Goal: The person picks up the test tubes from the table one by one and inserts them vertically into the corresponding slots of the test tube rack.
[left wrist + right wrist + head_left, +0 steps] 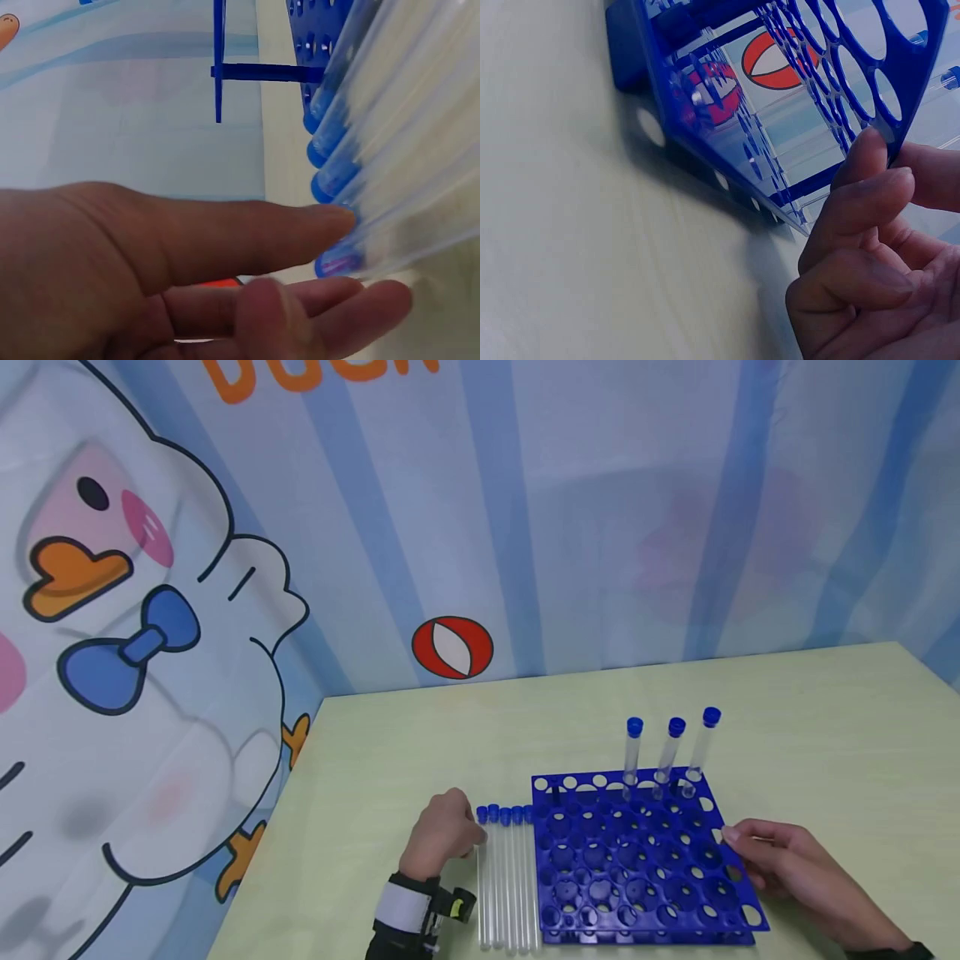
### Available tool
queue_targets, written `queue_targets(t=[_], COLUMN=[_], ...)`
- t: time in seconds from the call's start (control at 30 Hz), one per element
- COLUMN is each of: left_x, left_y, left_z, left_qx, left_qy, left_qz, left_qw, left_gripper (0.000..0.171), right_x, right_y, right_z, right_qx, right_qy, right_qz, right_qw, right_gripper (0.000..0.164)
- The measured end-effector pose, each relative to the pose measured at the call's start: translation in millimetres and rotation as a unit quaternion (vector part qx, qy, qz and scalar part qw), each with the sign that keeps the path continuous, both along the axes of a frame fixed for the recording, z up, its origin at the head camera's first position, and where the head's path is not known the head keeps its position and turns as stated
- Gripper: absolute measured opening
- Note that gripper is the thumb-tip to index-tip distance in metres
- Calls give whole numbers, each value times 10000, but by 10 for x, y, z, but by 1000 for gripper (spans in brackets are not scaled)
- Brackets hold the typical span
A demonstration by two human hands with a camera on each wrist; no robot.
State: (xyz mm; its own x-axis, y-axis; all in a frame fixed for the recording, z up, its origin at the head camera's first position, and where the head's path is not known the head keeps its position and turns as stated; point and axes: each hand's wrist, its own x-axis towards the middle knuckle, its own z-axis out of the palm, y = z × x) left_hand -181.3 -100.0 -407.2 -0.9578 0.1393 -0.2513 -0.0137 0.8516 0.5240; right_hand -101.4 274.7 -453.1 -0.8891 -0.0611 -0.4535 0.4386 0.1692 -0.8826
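The left hand [446, 835] is at the cap of the nearest lying tube, thumb and fingers on either side; I can't tell whether it actually pinches. Five capped tubes [508, 885] lie side by side on the table [375, 760], just beside that hand, none of them racked. The right hand [787, 860] pinches the near edge of the blue rack [645, 931], which sits between both hands. Three tubes [668, 756] already stand along its far side, beyond both hands; I'd judge the racking only part done.
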Motion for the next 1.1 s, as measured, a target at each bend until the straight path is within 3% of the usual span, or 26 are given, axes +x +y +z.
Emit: queue_targets(t=[0.4,0.87,1.1], left_x=[-71,-53,-87], left_y=[-31,12,-61], left_z=[-134,-149,-112], left_qx=[124,-85,38], left_qy=[13,-154,-81], left_qz=[66,409,218], left_qw=[9999,9990,9997], left_gripper=[20,13,17], right_x=[3,-7,-10], right_y=[-4,3,7], right_z=[-3,-15,-14], right_qx=[37,-62,-52], right_qy=[-73,-52,-85], right_qz=[-30,-27,-13], right_qw=[10000,10000,9999], right_gripper=[40,37,37])
